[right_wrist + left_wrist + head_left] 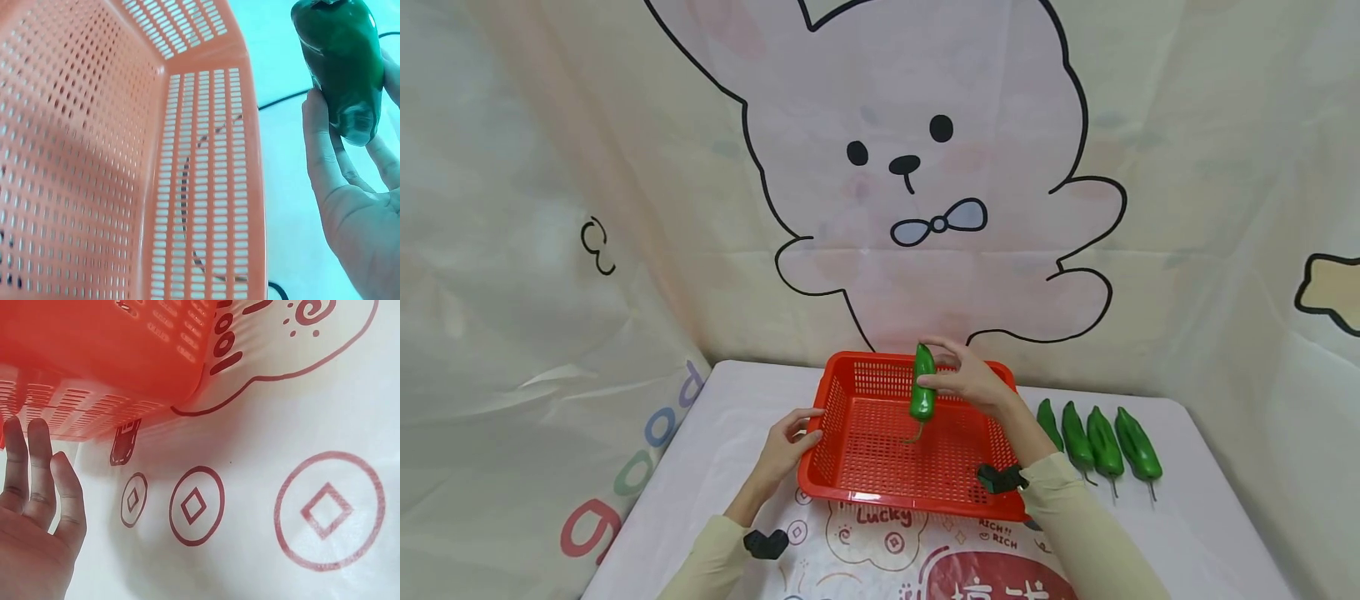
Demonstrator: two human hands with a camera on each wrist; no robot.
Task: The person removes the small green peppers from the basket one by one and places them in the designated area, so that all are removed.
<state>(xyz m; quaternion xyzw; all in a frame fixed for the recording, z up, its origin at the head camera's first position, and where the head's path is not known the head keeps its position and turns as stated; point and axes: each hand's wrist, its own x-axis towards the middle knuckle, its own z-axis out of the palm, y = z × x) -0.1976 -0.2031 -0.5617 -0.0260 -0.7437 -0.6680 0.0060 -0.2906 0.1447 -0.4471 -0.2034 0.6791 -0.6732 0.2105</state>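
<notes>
A green pepper (922,385) with its thin stem pointing down hangs over a red plastic basket (913,504). My right hand (967,379) pinches this pepper between thumb and fingers, above the basket's far part. In the right wrist view the pepper (344,69) appears dark and glossy between the fingers, beyond the basket rim (255,187). At the basket's left side, my left hand (782,446) holds the rim with thumb and fingers. The left wrist view shows several fingers of the left hand (40,506) against the outside of the basket wall (106,375).
Several more green peppers (1103,443) lie in a row right of the basket, stems toward the near edge. A white printed cloth (880,542) covers the table. Behind stands a curtain (917,275) with a cartoon bear.
</notes>
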